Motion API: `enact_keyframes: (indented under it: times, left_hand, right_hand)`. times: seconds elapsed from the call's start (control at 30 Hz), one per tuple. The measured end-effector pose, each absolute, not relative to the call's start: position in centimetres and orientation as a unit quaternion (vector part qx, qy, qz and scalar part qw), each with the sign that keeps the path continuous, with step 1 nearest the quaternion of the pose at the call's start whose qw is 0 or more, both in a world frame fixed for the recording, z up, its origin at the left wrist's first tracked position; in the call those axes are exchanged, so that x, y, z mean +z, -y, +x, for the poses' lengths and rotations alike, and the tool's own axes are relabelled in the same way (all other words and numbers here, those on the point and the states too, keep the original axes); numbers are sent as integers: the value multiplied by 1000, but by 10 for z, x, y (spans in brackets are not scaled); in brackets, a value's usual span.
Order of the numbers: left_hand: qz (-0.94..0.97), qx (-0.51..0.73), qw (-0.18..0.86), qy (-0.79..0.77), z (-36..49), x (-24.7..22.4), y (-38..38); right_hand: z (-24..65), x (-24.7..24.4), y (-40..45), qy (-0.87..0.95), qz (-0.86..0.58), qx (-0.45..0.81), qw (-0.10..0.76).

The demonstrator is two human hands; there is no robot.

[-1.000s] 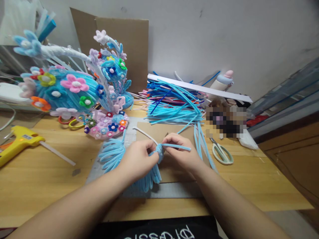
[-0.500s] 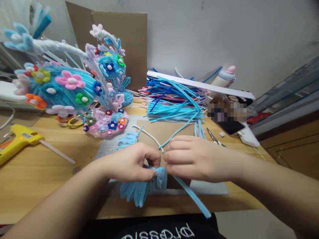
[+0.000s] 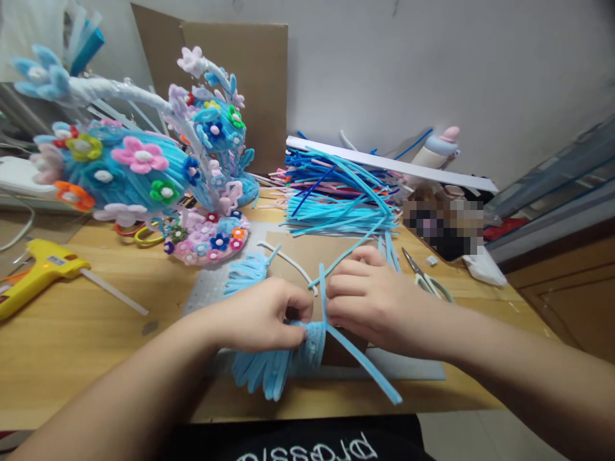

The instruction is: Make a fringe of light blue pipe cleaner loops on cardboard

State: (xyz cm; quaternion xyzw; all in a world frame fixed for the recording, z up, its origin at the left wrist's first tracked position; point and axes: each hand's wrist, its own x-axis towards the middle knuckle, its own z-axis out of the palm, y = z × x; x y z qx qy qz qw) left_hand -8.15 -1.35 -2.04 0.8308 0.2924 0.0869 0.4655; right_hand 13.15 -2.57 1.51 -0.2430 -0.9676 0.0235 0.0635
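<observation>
Near the front of the table, my left hand (image 3: 276,314) pinches the upper edge of a light blue pipe-cleaner piece (image 3: 264,371), whose looped strands hang below it. From the right end of this piece one strand stands upright and a long pipe cleaner (image 3: 368,365) slants down to the right. Beside the upright strand is my right hand (image 3: 369,294), its fingers curled; whether its fingertips grip anything is hidden. Under both hands lies brown cardboard (image 3: 341,349) on a grey mat (image 3: 418,365). A white pipe cleaner (image 3: 288,259) rests behind them.
Decorated pipe-cleaner flower ornaments (image 3: 129,173) stand at the left, with a yellow glue gun (image 3: 45,272) before them. Piled blue and pink pipe cleaners (image 3: 336,192) lie at the back. Scissors (image 3: 425,275), a phone (image 3: 446,240) and a bottle (image 3: 435,150) are on the right.
My right hand has shifted up and slightly right, away from the blue piece's end. A strand now stands upright there. My left hand keeps its pinch.
</observation>
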Motion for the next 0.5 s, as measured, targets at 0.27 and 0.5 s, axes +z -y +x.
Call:
enact_keyframes:
  times: [0.27,0.5]
  left_hand:
    - [816,87,464,-332,-82,-24,13]
    - [806,99,473,-342,-80,-24,13]
  right_hand:
    - [130,4,45,897,-355,249,88]
    - [120,-30,63,800,-495,243,235]
